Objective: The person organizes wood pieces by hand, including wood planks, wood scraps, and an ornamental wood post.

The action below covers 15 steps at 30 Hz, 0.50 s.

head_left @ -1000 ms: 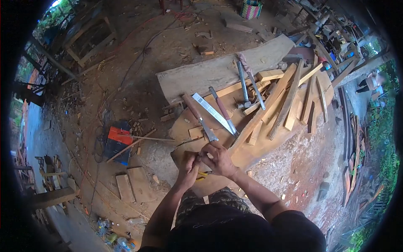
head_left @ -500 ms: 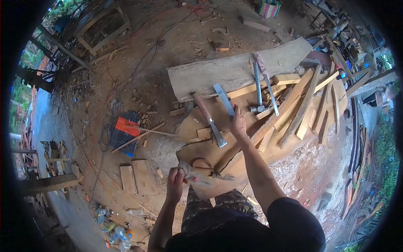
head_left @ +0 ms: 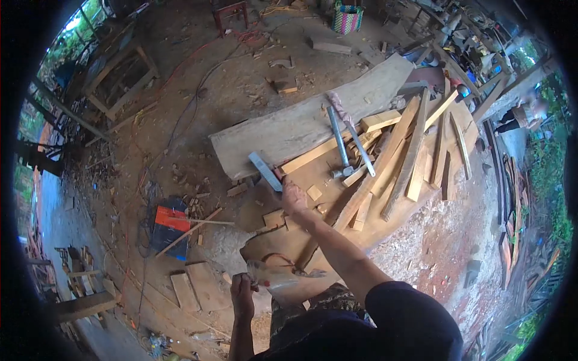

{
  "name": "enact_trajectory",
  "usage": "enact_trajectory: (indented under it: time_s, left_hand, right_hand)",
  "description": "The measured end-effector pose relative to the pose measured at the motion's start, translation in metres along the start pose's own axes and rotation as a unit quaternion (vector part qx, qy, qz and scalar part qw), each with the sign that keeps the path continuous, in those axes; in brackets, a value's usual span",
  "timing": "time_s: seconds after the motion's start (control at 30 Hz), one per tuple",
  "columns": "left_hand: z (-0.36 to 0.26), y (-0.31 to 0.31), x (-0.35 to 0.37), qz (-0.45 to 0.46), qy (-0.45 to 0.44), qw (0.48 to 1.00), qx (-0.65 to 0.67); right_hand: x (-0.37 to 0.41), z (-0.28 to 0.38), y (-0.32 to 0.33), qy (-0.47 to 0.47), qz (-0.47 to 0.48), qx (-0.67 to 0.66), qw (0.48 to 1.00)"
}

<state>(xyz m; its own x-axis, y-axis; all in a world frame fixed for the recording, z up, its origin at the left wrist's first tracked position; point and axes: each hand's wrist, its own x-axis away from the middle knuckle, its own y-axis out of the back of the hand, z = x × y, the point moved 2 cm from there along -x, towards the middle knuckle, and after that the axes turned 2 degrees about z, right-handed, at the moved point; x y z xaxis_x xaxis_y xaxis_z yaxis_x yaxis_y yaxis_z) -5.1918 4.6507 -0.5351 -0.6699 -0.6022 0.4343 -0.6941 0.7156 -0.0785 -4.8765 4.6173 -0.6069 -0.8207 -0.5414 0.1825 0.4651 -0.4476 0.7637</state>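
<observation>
My left hand is closed on the gathered edge of a clear plastic bag with a small red spot on it. My right hand reaches over the tan work surface, fingers closed at the lower end of a flat grey metal bar. A reddish-brown end, perhaps a chisel handle, shows beside those fingers; its blade is hidden or out of sight. To the right lie a hammer and a long blade with a wrapped handle. A brown looped cord lies near the bag.
Several wooden strips spread across the right of the surface, beyond it a broad grey plank. On the dirt floor are a red and black box, loose boards and cables. A woven basket stands far off; a person is at right.
My view has shifted. My right hand has moved left over the chisel's place, and the metal bar has moved left with it. The chisel's blade no longer shows. My left hand still grips the bag.
</observation>
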Motion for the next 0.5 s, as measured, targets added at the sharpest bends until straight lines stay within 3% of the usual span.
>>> enact_trajectory:
  time_s: [0.1, 0.17, 0.23, 0.33, 0.5]
  left_hand:
    - [-0.008, -0.001, 0.0, -0.019, 0.02, 0.999, -0.028]
    - [-0.008, 0.002, -0.001, -0.019, -0.007, 0.997, -0.07]
    - [-0.006, 0.0, -0.002, -0.013, 0.004, 0.998, -0.06]
    - [0.0, -0.006, -0.007, 0.002, 0.002, 0.999, -0.038]
    - [-0.01, -0.022, -0.005, 0.022, 0.03, 0.996, -0.08]
  right_hand:
    - [-0.012, -0.017, 0.055, 0.016, -0.083, -0.076, 0.993]
    - [-0.024, -0.026, 0.105, -0.044, -0.127, -0.004, 0.991]
    - [-0.04, -0.049, 0.148, 0.012, -0.248, -0.01, 0.969]
    - [-0.078, -0.086, 0.186, -0.087, -0.218, 0.033, 0.971]
    - [-0.114, -0.118, 0.191, -0.071, -0.203, 0.065, 0.974]
